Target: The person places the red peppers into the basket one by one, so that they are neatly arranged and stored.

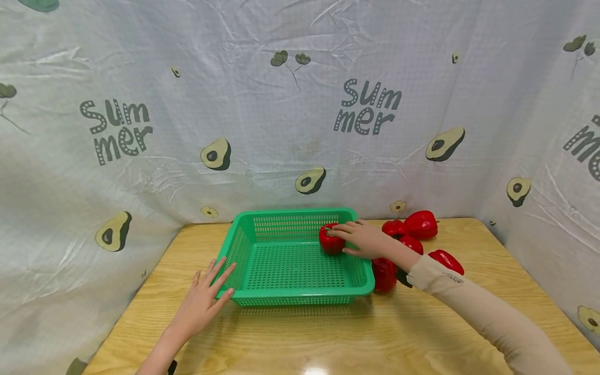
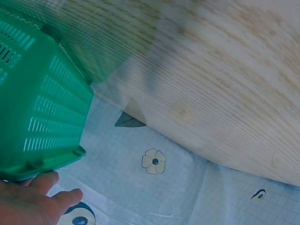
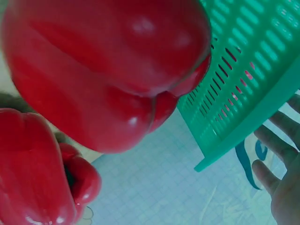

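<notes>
A green slatted plastic basket (image 1: 300,293) stands on the wooden table. One red bell pepper (image 1: 328,246) with its green stem up sits inside, by the right wall. My right hand (image 1: 363,240) reaches over the right rim with its fingers extended at this pepper's top and side. In the right wrist view, that hand (image 3: 287,187) shows straight, spread fingers beyond the basket wall. At the front left corner, my left hand (image 1: 201,299) has its fingers spread over the rim. The left wrist view shows the left fingers (image 2: 46,182) right at the rim's underside.
Several red bell peppers (image 1: 421,225) lie on the table right of the basket, partly under my right forearm. One of them (image 1: 385,276) is close against the basket's right side. A printed cloth (image 1: 262,156) hangs behind and beside the wooden table (image 1: 300,344).
</notes>
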Available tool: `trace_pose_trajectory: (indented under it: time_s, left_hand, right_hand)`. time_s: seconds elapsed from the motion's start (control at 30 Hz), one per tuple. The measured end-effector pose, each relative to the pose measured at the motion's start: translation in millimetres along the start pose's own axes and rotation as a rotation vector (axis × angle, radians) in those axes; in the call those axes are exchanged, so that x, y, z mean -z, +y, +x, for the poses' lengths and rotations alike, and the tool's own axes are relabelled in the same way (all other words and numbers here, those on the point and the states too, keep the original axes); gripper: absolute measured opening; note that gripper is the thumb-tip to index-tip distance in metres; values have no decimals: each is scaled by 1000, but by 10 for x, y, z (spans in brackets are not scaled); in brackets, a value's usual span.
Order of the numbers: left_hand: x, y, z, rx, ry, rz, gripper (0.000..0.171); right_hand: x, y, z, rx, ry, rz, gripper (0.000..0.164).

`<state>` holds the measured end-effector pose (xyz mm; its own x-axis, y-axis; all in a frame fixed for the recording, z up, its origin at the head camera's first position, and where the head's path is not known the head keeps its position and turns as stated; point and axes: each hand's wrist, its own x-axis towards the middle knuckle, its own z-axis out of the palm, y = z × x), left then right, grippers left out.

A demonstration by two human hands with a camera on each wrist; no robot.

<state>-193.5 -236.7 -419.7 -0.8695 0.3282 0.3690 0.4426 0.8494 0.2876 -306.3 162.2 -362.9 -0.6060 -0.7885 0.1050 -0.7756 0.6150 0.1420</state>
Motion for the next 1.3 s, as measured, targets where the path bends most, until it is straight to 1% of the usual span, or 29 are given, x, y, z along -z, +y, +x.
trace_pose_trajectory:
  time_s: [0.1,0.23,0.33,0.43,0.63,0.8,0.97,1.13,1.3]
  left_hand:
    - [0,0,-5,0,-2,-1,53]
    - [0,1,-13,0,-1,-6,53]
    - [0,-1,-13,0,2,-7,53]
    - [1,-2,-14,-1,0,-9,54]
    - [1,-6,-14,-4,1,-11,54]
    - [4,-4,-13,-2,1,-9,54]
    - [-3,0,-8,-8,15,-9,54]
    - [-22,-7,-3,-17,30,-9,54]
    - [-26,-7,4,-12,20,-9,54]
  right_hand:
    - [3,-21,-79,2,52,30,52]
    - [-9,-49,-200,-4,132,33,48]
    - [-34,-68,-296,-17,176,33,46]
    - [-58,-87,-388,-25,211,58,46]
    - [-96,-115,-548,-40,253,54,48]
    - [-119,-131,-666,-76,272,59,47]
    - [-166,-156,-779,-122,323,57,46]
    - [-251,-151,-894,-177,358,47,50]
    - [-348,-135,-975,-200,388,59,56]
